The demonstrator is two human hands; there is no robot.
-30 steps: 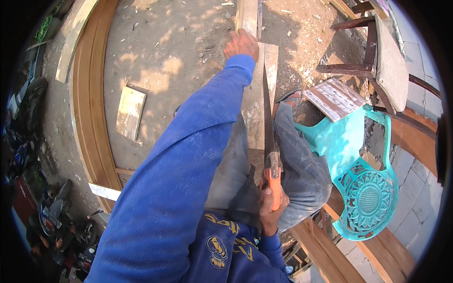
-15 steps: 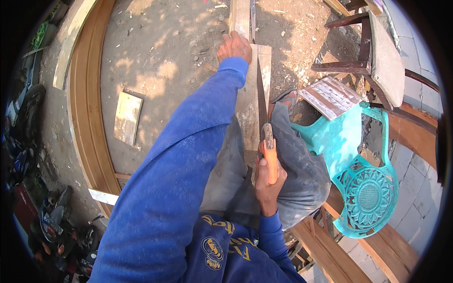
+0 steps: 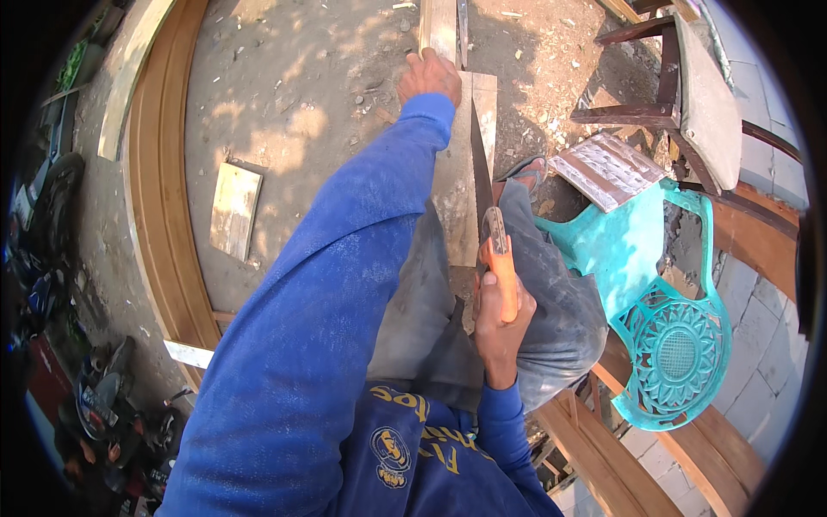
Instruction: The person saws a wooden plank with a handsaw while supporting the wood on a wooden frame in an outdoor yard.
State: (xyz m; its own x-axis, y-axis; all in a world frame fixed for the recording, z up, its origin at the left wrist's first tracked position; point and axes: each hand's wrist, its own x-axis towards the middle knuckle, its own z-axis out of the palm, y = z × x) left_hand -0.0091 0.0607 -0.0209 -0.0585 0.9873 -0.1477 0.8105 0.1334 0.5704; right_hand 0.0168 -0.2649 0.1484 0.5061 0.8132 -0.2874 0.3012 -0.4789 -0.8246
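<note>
My right hand (image 3: 498, 336) is wrapped around the orange handle of a handsaw (image 3: 503, 280). From the handle, the dark saw blade (image 3: 480, 159) runs away from me, lying in a long narrow gap along a flat wooden board (image 3: 455, 185). A narrow strip of the board shows to the right of the blade's far part. At the far end, my left hand (image 3: 429, 79) is closed over the near end of a wooden beam (image 3: 438, 30), pressing down where beam and board meet. My legs in grey trousers are on both sides of the board's near end.
On the right are a turquoise plastic chair (image 3: 633, 241), a wooden panel (image 3: 606, 171) on it, and a tipped wooden chair (image 3: 668, 112). A long brown frame (image 3: 159, 181) lies left, near a loose plank (image 3: 234, 211). Motorbikes (image 3: 99, 405) stand at the lower left.
My right hand and the saw have shifted a little forward and to the right, with the handle now tilted slightly differently. My left hand keeps its hold on the beam.
</note>
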